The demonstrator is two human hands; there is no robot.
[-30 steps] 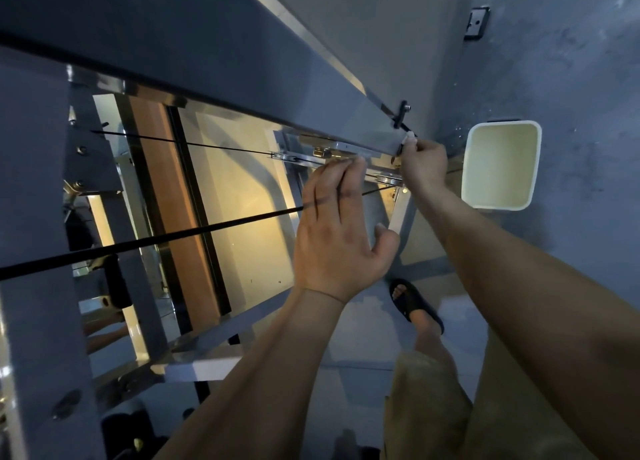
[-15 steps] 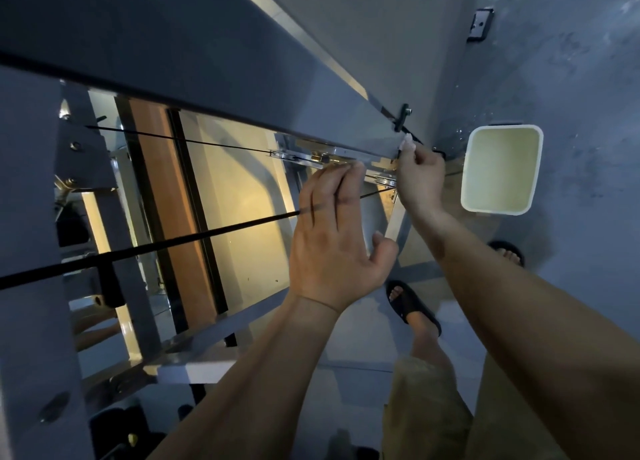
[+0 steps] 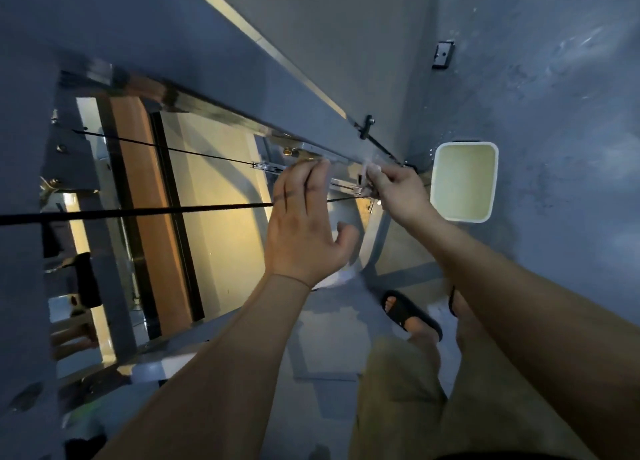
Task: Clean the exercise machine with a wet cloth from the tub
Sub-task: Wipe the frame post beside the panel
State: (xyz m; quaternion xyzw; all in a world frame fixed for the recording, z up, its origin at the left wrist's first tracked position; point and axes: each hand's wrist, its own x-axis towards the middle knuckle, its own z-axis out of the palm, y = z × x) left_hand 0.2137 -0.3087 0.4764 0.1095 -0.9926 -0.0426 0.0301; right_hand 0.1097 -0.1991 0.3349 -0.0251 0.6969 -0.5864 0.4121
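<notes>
one white cloth [image 3: 367, 167] sits pinched in the right hand [image 3: 401, 196].

Grey floor [image 3: 561, 238] bears the tub [image 3: 465, 144] (pale, square).

Cream tub [image 3: 464, 182], white cloth [image 3: 370, 166], black cable [image 3: 138, 213], grey-blue floor [image 3: 554, 148].

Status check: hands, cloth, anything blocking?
Left hand open, black cable crossing it. Right hand pinches cloth at machine frame. Tub on floor, apart from hands.
</notes>
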